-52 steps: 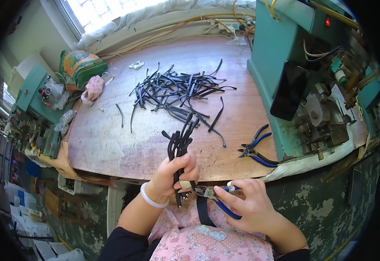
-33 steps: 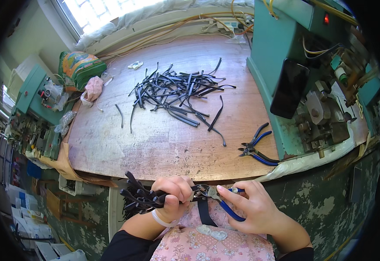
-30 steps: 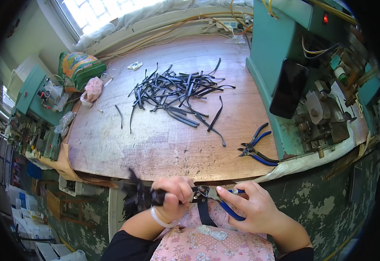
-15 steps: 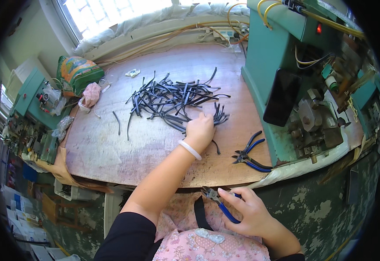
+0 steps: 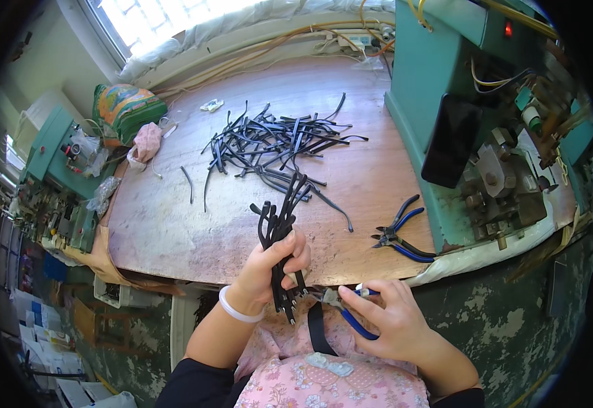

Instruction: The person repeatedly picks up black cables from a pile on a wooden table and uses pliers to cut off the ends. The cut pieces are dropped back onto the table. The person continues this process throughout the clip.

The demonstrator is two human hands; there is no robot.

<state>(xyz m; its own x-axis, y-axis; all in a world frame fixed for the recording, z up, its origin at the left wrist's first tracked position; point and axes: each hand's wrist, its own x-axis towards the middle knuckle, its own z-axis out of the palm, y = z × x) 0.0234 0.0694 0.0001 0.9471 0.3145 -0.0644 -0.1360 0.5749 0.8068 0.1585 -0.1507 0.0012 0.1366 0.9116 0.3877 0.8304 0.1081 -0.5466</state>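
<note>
A bundle of black eyeglass temples (image 5: 279, 221) stands upright in my left hand (image 5: 272, 265), whose fingers are wrapped round it over the table's front edge. Small metal tips show at the lower ends of the bundle. My right hand (image 5: 395, 316) grips blue-handled cutting pliers (image 5: 354, 319), their jaws close to those lower ends; I cannot tell whether they touch. On the table, beyond my left hand, lies a loose pile of black eyeglass temples (image 5: 276, 139). A second pair of blue-handled cutting pliers (image 5: 399, 234) rests with spread handles at the right.
A green machine (image 5: 419, 95) with metal fixtures rises at the right edge of the wooden table (image 5: 167, 248), a black phone (image 5: 451, 139) on its side. Another green machine (image 5: 55, 156), a colourful bag (image 5: 130, 112) and a pink cloth (image 5: 148, 141) are at the left.
My left hand has drawn back from the pile toward me, lifting the bundle of eyeglass temples. My right hand has stayed nearly in place with the pliers.
</note>
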